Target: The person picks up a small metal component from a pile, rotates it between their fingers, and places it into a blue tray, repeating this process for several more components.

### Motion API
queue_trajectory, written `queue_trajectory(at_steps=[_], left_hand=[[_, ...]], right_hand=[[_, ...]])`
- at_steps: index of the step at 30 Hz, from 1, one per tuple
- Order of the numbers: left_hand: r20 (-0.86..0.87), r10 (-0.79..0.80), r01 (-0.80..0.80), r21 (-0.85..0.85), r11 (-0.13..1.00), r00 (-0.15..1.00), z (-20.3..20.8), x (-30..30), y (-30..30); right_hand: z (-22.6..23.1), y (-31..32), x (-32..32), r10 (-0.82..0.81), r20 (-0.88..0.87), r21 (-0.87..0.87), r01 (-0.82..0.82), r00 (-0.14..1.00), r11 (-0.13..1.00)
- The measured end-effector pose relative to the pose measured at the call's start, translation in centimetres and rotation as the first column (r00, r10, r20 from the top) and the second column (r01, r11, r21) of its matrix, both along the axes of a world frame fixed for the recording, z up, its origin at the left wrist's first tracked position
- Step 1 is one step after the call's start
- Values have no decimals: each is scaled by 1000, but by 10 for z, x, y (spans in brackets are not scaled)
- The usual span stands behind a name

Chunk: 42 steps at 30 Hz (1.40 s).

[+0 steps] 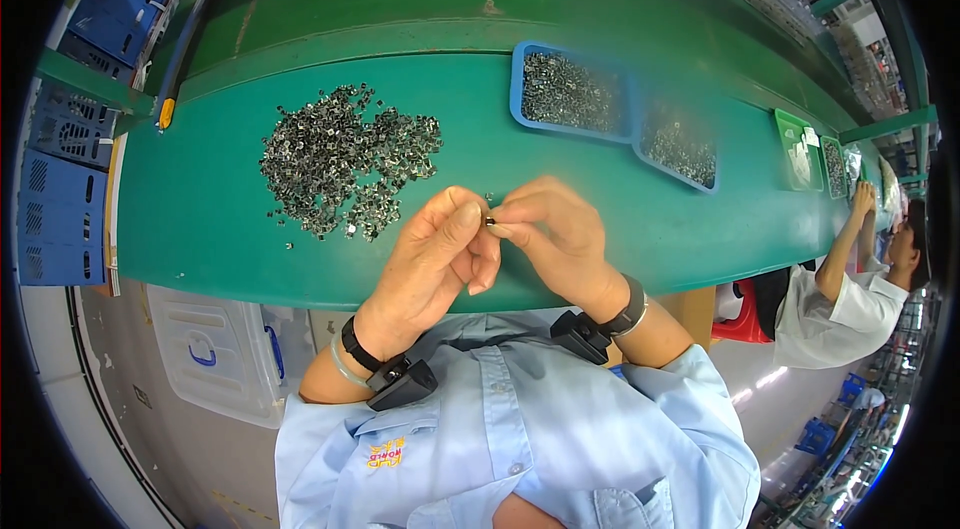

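Above the near edge of the green table, my left hand (437,251) and my right hand (560,237) meet at the fingertips. Between them is a small dark, shiny metal part (489,222), pinched by my right thumb and index finger. The left thumb and fingers are also closed against it; its exact shape is too small to make out. Left of my hands lies a big loose pile of small metal parts (330,164). Beyond my right hand stands a blue tray (522,94) filled with similar small parts.
A second blue tray (712,187) of parts adjoins the first. Farther right are a green tray (785,124) and a co-worker (845,304) seated at the table. Blue crates (60,219) stack up at the left, and a clear lidded box (215,354) sits on the floor.
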<state>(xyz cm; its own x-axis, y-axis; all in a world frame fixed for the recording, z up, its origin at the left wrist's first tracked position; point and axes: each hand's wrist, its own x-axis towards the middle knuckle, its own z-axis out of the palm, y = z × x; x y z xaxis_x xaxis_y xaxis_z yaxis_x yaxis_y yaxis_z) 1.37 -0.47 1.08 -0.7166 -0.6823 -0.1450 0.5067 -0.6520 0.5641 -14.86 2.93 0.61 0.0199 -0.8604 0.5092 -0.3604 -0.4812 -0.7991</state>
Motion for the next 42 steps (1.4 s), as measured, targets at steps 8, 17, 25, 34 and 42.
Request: queue_trajectory(at_steps=[8, 17, 25, 34, 42], left_hand=[[80, 19, -16, -48, 999, 997, -2, -1, 2], [206, 86, -72, -76, 995, 975, 5, -8, 4], [112, 43, -36, -64, 997, 993, 4, -4, 4], [139, 49, -37, -83, 996, 989, 2, -4, 4], [167, 60, -48, -76, 996, 984, 6, -5, 4]], right_hand=[[-1, 2, 3, -23, 6, 2, 23, 1000, 1000], [-10, 4, 6, -89, 85, 37, 86, 992, 996], [-8, 7, 5, -47, 371, 206, -33, 927, 978], [-10, 8, 5, -49, 340, 187, -16, 939, 982], [-8, 4, 2, -85, 98, 10, 84, 992, 996]])
